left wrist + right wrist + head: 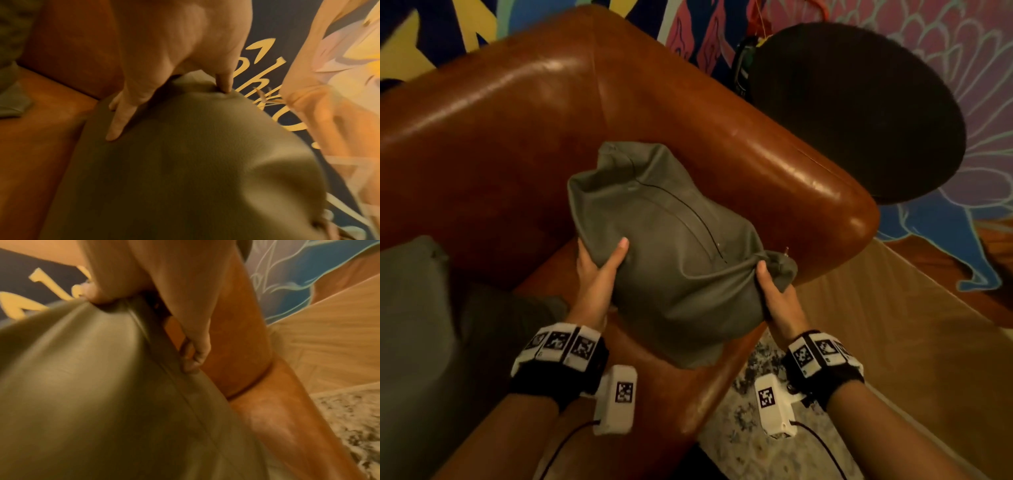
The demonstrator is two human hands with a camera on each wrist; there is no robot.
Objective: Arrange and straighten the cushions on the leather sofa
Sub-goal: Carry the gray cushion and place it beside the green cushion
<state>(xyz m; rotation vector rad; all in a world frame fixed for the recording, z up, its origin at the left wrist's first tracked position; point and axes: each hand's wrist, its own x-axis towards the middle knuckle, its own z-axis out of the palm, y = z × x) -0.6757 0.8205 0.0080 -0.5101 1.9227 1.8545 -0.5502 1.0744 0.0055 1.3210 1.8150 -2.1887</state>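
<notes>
Both hands, left hand (596,274) and right hand (777,294), squeeze soft, wrinkly grey cushion (674,240) over shiny brown leather sofa (517,113).

Left hand (599,274) gripping, right hand (774,291) pinching, forearms extended

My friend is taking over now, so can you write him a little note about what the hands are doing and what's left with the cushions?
Left hand: grips the left side of the grey cushion, thumb on top.
Right hand: pinches the bunched right corner of that cushion.
The cushion is held over the seat corner of the leather sofa, near the armrest, crumpled, zip side up.
A second grey cushion lies at the left on the seat.
Done: nothing looks settled yet.
Left: probably plump this one, set it straight, then tidy the other.
</notes>
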